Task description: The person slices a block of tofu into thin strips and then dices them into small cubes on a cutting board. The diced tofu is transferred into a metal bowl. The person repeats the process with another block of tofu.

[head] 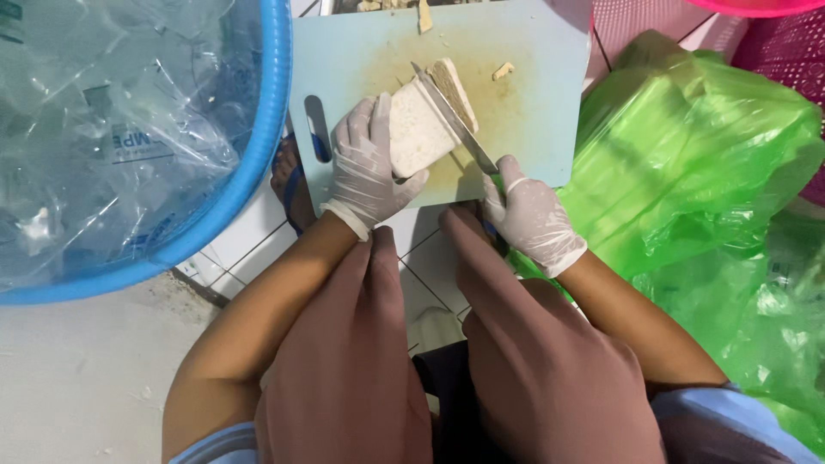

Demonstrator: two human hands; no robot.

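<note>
While the pale blue rectangular plastic cutting board (pixel 533 112) lies on the white tiled floor (pixel 253 232) beyond the knees, I see both gloved hands at work on it. The left hand (pixel 365 167), in a thin white disposable glove, is clasped around the near end of a pale off-white rectangular block of pressed food (pixel 417 133), fingers over its left face and thumb beneath its lower edge. The block rests on the board, tilted toward upper right. The right hand (pixel 528 215), gloved alike, is clenched on the handle of a long steel-bladed knife (pixel 455 116); the handle itself is hidden in the fist. The blade runs diagonally up and left across the block's far end, standing between the main block and a thin brownish-faced slice (pixel 455 90) that leans against the blade's far side. A small pale crumb (pixel 503 70) lies on the board just right of the slice, and a yellowish stain spreads under the block.

Left of the board, a large round blue plastic basin (pixel 258 155) holds crumpled clear plastic wrappers (pixel 112 120). Right of the board sits a heap of bright green plastic bags (pixel 696 155), with pink perforated plastic baskets (pixel 773 47) beyond them. A blue sandal strap and foot (pixel 292 180) show between basin and board.
</note>
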